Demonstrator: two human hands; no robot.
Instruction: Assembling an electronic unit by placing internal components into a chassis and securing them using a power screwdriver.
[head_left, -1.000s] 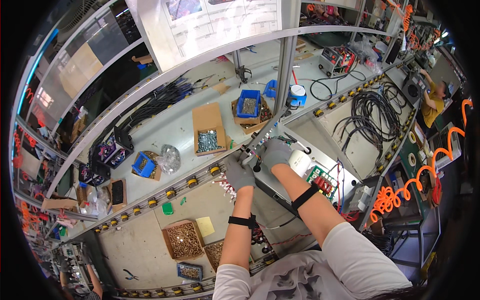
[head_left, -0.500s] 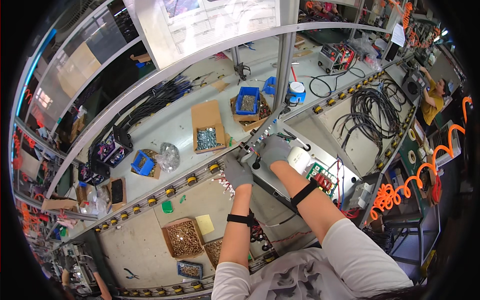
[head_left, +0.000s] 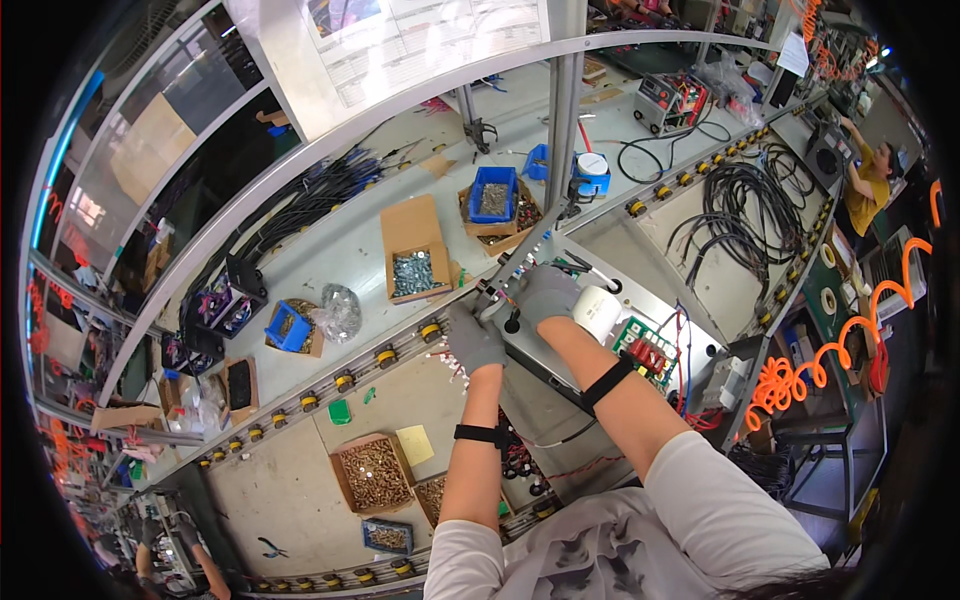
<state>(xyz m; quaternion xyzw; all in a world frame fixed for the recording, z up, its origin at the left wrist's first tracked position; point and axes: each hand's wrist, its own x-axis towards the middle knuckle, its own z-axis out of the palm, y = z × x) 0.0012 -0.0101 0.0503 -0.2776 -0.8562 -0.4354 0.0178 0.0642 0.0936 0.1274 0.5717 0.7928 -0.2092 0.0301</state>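
Observation:
Both my hands wear grey gloves and work at the far-left end of a metal chassis [head_left: 540, 350]. My left hand [head_left: 473, 337] curls at the chassis corner, beside a bundle of small white-tipped wires [head_left: 450, 365]; what its fingers hold is too small to make out. Over the chassis end, my right hand [head_left: 548, 294] bends its fingers down near thin coloured wires, and its fingertips are mostly hidden. Right of it on the chassis are a white cylinder [head_left: 597, 312] and a green circuit board [head_left: 645, 350] with red parts.
Behind the roller rail [head_left: 386, 355] stand an open carton of screws [head_left: 412, 275], a blue bin [head_left: 492, 197] and a metal post [head_left: 564, 130]. At the near left are a box of brass-coloured parts [head_left: 375, 475] and pliers [head_left: 272, 547]. Black cables [head_left: 740, 215] lie at the right; a co-worker [head_left: 868, 185] stands beyond.
The view has shifted slightly. My right hand has moved a little toward my left hand, which stays at the chassis corner. The chassis itself appears to stay in place.

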